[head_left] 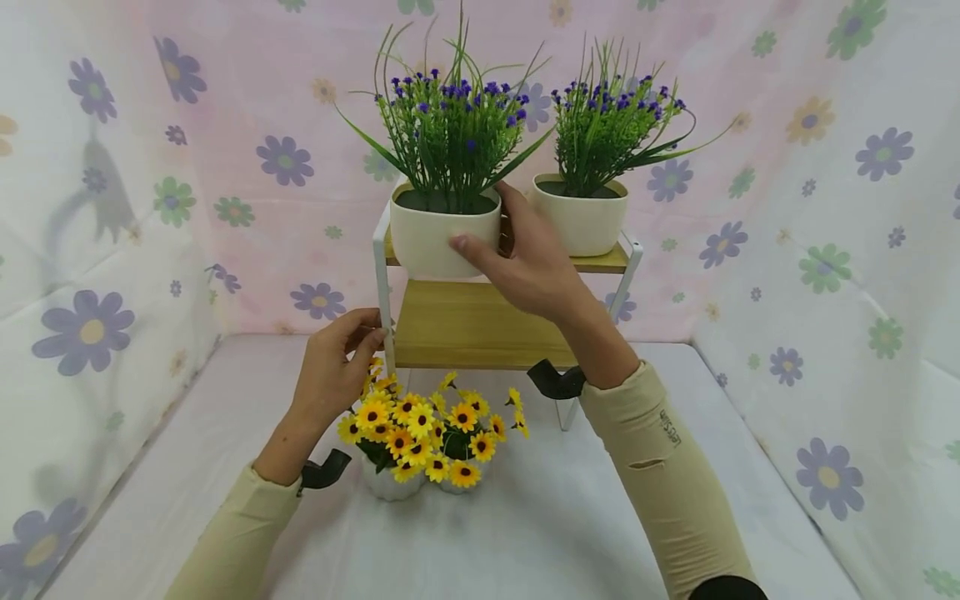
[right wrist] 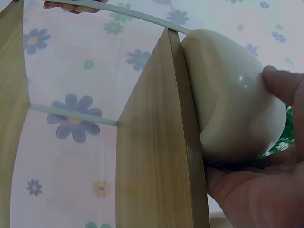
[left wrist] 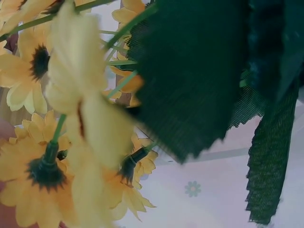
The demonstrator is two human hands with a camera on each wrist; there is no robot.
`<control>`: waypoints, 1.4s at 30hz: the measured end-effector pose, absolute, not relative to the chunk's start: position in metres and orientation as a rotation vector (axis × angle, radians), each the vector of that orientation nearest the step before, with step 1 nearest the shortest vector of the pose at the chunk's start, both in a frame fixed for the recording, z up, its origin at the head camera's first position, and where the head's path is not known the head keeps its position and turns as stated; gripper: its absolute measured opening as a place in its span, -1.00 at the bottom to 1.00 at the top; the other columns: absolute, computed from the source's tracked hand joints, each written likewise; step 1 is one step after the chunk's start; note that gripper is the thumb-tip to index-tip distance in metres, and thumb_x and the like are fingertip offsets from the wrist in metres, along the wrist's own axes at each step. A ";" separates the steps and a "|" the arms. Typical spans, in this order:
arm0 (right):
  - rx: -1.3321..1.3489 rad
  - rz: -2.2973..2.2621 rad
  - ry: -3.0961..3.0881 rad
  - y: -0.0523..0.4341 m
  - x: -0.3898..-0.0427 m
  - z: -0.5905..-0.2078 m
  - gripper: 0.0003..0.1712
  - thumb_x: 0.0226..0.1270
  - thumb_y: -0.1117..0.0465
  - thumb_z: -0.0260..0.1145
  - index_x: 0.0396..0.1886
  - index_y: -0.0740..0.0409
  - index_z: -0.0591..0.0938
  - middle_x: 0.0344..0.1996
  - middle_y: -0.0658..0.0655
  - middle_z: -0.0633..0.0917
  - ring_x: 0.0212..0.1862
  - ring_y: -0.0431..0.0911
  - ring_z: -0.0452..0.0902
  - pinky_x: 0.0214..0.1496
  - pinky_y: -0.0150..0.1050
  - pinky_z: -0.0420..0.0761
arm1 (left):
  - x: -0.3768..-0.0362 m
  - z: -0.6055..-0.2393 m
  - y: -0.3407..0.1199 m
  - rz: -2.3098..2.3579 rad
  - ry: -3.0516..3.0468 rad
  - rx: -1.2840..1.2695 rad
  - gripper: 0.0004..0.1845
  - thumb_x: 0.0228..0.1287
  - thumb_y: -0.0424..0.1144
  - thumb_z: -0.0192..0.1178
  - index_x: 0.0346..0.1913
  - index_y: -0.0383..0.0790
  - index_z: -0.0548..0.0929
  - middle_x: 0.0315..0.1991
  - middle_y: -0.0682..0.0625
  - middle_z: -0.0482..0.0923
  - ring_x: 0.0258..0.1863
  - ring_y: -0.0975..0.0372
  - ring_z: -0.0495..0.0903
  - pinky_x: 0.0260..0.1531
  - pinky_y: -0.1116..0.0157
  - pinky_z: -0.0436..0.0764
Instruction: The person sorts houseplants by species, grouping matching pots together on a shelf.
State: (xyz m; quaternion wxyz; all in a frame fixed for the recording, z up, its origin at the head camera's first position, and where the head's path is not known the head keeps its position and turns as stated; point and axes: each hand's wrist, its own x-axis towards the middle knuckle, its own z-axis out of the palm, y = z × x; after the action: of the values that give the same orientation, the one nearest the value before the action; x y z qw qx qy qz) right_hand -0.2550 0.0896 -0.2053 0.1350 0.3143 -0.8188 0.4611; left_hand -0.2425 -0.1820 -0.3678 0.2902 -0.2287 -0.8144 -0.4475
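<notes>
Fingers of right hand (head_left: 536,262) grip purple-flowered white planter (head_left: 442,243), held at front edge of wooden upper shelf (head_left: 600,264); cannot tell if its weight rests there. Beyond those fingers, matching planter (head_left: 581,221) already stands on same shelf. Left hand's (head_left: 330,367) fingers pinch white rack leg (head_left: 384,304); just below them, yellow-flowered pots (head_left: 393,485) stand on surface (head_left: 570,517), off rack. Upper row seems nearly done; settling and releasing gripped planter likely left.

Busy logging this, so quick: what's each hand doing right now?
Left hand: gripping the white shelf leg.
Right hand: gripping the upper left planter.
</notes>
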 end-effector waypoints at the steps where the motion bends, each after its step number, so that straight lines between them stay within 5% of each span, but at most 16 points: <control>1: 0.872 1.316 -2.393 0.088 -0.256 -0.205 -0.07 0.55 -0.01 0.38 0.68 0.24 0.16 0.35 0.23 0.58 0.28 0.01 0.65 0.29 -0.05 0.70 | -0.242 -0.368 -0.182 -1.191 -2.175 -0.608 -0.74 0.53 -0.50 0.21 0.18 -0.38 0.68 -0.02 -0.18 0.75 -0.17 0.08 0.80 0.01 0.65 0.60; 8: 0.627 1.161 -2.508 0.078 -0.262 -0.201 0.03 0.54 -0.15 0.36 0.71 0.24 0.11 0.35 0.25 0.60 0.29 0.02 0.60 0.31 -0.04 0.62 | -0.242 -0.369 -0.181 -1.188 -2.178 -0.604 -0.74 0.52 -0.50 0.22 0.18 -0.39 0.68 -0.03 -0.17 0.75 -0.16 0.08 0.80 0.02 0.65 0.59; 16: 0.515 1.097 -2.512 0.067 -0.267 -0.198 -0.31 0.55 -0.19 0.33 0.41 0.18 0.51 0.09 0.16 0.70 0.04 -0.03 0.60 0.08 -0.11 0.61 | -0.242 -0.369 -0.182 -1.192 -2.164 -0.622 -0.74 0.52 -0.51 0.22 0.18 -0.42 0.67 -0.04 -0.18 0.75 -0.16 0.07 0.80 0.02 0.64 0.60; 23: 0.480 1.064 -2.527 0.062 -0.266 -0.198 -0.39 0.57 -0.20 0.31 0.28 0.19 0.54 -0.06 0.16 0.69 -0.07 -0.01 0.60 -0.06 -0.12 0.59 | -0.242 -0.369 -0.182 -1.194 -2.161 -0.615 -0.75 0.52 -0.51 0.22 0.17 -0.40 0.68 -0.05 -0.17 0.75 -0.18 0.08 0.80 0.02 0.64 0.60; 30: 0.484 1.133 -2.503 0.065 -0.261 -0.203 -0.39 0.57 -0.13 0.34 0.32 0.22 0.53 0.03 0.21 0.69 -0.01 0.01 0.59 0.01 -0.12 0.59 | -0.242 -0.370 -0.182 -1.190 -2.165 -0.611 -0.74 0.52 -0.50 0.22 0.18 -0.37 0.68 -0.04 -0.16 0.75 -0.17 0.10 0.80 0.03 0.63 0.60; 36: 0.477 1.286 -2.497 0.076 -0.249 -0.209 -0.09 0.55 -0.07 0.38 0.66 0.25 0.24 0.53 0.25 0.45 0.50 0.05 0.46 0.48 -0.16 0.53 | -0.242 -0.370 -0.182 -1.176 -2.166 -0.616 -0.74 0.52 -0.50 0.22 0.18 -0.39 0.68 -0.04 -0.15 0.75 -0.17 0.10 0.80 0.03 0.63 0.60; 42: 0.535 1.326 -2.374 0.087 -0.233 -0.224 -0.24 0.51 0.01 0.43 0.53 0.25 0.40 0.42 0.19 0.53 0.43 0.00 0.54 0.45 -0.20 0.55 | -0.242 -0.368 -0.182 -1.178 -2.166 -0.617 -0.74 0.52 -0.50 0.22 0.18 -0.39 0.68 -0.04 -0.17 0.75 -0.17 0.08 0.80 0.02 0.64 0.59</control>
State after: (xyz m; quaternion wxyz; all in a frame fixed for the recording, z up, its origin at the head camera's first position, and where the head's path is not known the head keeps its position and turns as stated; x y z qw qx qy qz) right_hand -0.2331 0.0871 -0.2236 0.1842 0.1899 -0.8419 0.4704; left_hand -0.2421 -0.1818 -0.3680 0.2954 -0.2320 -0.8141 -0.4429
